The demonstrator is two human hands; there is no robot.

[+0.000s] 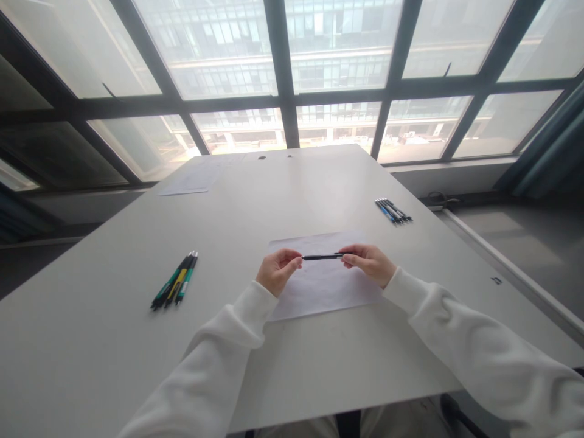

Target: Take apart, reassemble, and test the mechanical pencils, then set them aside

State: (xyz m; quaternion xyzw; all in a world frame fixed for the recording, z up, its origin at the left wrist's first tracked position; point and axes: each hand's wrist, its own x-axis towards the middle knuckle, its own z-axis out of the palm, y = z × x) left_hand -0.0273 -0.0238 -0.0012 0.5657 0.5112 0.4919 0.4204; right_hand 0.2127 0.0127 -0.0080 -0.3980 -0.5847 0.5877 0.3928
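Note:
A black pen [319,257] lies level between my two hands, above a white sheet of paper [328,292]. My left hand [279,269] pinches its left tip between thumb and fingers. At the other end, by the clip, my right hand [368,263] grips it, and the fingers hide that end. The sheet lies flat on the table, partly covered by both hands.
Several green, yellow and black pens [176,281] lie bunched on the left of the white table [114,340]. More pens, blue, black and white [393,211], lie in a row at the right. Papers [189,179] rest at the far left, before the windows [337,61].

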